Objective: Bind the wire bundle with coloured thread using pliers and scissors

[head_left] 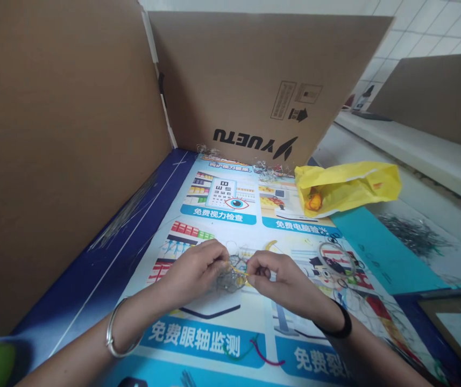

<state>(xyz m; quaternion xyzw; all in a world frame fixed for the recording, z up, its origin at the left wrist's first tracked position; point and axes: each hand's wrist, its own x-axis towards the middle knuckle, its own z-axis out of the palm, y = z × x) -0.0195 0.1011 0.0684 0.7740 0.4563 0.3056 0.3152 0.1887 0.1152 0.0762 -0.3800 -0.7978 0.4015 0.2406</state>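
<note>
My left hand [203, 267] and my right hand [275, 272] face each other over a printed poster sheet, thumbs and forefingers closed. A thin yellow strand [239, 272] runs between them, pinched at each end. Just below and behind the strand sits a tangled bundle of thin grey wire [230, 282], partly covered by my left fingers. Whether the left fingers also grip that bundle is too small to make out. Fine loops of wire rise above the bundle.
Cardboard panels [254, 64] wall the back and left. A yellow plastic bag [355, 180] holds an orange item [314, 201]. Dark wire pieces [413, 234] are heaped at right, near a coiled ring [337, 260]. Long wires [127, 209] lie left; a pink strand [268, 359] lies in front.
</note>
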